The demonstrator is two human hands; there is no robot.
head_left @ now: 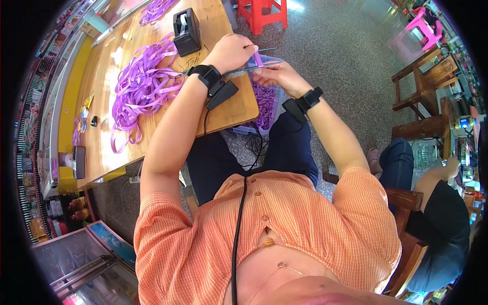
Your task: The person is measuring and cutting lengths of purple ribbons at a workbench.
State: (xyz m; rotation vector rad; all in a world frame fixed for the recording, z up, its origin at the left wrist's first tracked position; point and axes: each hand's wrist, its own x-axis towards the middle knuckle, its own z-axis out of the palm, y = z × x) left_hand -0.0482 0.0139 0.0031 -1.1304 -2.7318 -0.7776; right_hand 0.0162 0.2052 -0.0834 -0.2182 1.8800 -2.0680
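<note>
My left hand (231, 52) is closed just beyond the table's corner, its fingertips pinching the upper end of a short purple ribbon (258, 59). A thin dark stick (268, 49) juts out past these fingertips. Close by on the right, my right hand (278, 79) is closed at the ribbon's lower end, on a thin, straight, bluish strip (272, 63) whose kind I cannot make out. Below both hands stands a clear plastic bin (279, 96) with many short purple ribbon pieces (264, 108) in it. A heap of long purple ribbon (145, 84) lies on the table left of my left hand.
On the wooden table (223, 116) a black tape dispenser (187, 31) stands beyond the heap. A red stool (263, 14) is on the floor ahead. Wooden chairs (424, 81) and a seated person's leg (397, 162) are at the right. A black cable (239, 223) hangs down my front.
</note>
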